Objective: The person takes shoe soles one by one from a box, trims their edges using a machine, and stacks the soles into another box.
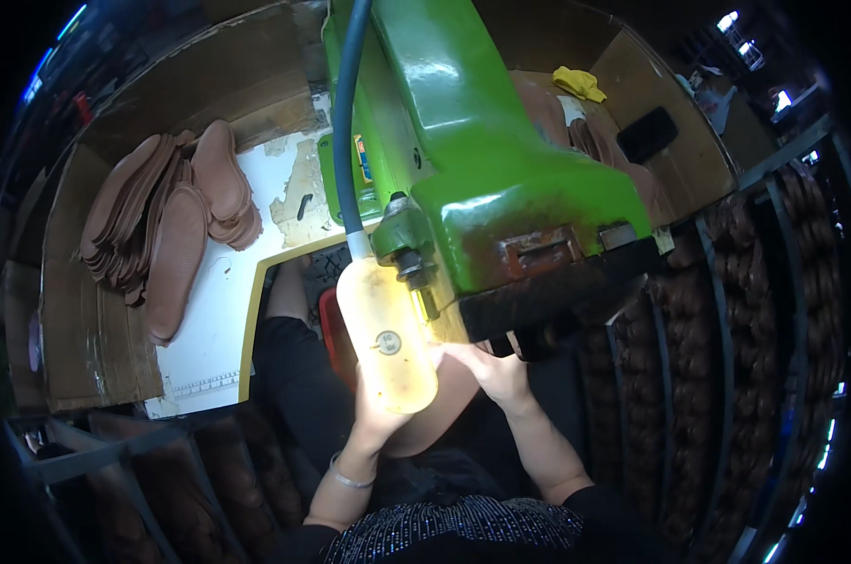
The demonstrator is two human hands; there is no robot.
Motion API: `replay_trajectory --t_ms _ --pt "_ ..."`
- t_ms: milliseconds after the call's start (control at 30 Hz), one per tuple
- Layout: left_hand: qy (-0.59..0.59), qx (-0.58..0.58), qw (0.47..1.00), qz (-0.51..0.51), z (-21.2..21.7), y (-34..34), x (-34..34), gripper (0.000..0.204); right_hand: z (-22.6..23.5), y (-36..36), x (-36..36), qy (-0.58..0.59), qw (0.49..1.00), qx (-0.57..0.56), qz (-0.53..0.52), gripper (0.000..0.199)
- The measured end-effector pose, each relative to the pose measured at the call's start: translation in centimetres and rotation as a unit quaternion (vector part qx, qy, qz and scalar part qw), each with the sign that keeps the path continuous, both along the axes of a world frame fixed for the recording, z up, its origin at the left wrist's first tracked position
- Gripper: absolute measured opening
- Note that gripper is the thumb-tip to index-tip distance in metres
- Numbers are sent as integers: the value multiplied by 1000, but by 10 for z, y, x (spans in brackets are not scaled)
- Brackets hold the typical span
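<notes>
Hands meet beneath the head of a big green-painted metal machine (482, 169), where a flat, brown, shoe-shaped insole (439, 409) is held up under the dark, worn underside of the machine. The left hand (380, 418) comes up from below, a thin bracelet at its wrist, and supports the insole from its near side; a yellowish translucent plastic bottle (388, 343) hanging from a blue hose (345, 122) covers most of this hand, so how far its fingers are curled cannot be told. The right hand (496, 371) lies on the insole's far right edge, fingers (468, 357) bent and pressed on the piece, close to the machine's dark base. To the left, on a white worktop with a yellow edge (223, 310), lies a fanned stack of similar brown insoles (167, 221), well apart from the hands. Behind the machine, brown cardboard walls (646, 85) enclose more brown pieces, a yellow cloth (580, 83) and a small black flat object (647, 133). Dark wire racks filled with rows of brown insoles (754, 329) stand at the right.
</notes>
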State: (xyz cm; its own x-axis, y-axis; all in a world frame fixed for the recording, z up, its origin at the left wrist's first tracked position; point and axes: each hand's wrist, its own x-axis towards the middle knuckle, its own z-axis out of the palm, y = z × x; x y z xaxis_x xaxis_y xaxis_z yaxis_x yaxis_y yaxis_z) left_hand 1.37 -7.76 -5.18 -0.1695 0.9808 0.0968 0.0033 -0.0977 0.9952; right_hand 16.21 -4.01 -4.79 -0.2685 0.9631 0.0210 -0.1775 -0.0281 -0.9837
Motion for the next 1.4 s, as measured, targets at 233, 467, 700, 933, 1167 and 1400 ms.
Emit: replay_trajectory --t_ms 233,467,700,933,1167,1400 --pt "108 32 993 31 -17 -6 29 18 -41 -114 57 -85 969 -178 147 48" --pt "30 32 996 75 -17 -24 19 16 -21 -130 139 -85 972 -217 -21 30" --pt "-75 47 995 47 -8 -30 7 36 27 -49 141 -106 983 -115 -100 29" --pt "-15 31 999 33 -4 -27 -15 31 36 13 111 -114 985 10 -132 27" --pt "-70 -24 985 158 9 -37 -47 24 23 32 73 -73 997 -37 0 19" --pt "-189 -14 973 134 -13 -64 -90 24 -19 16 45 -67 984 159 -36 26"
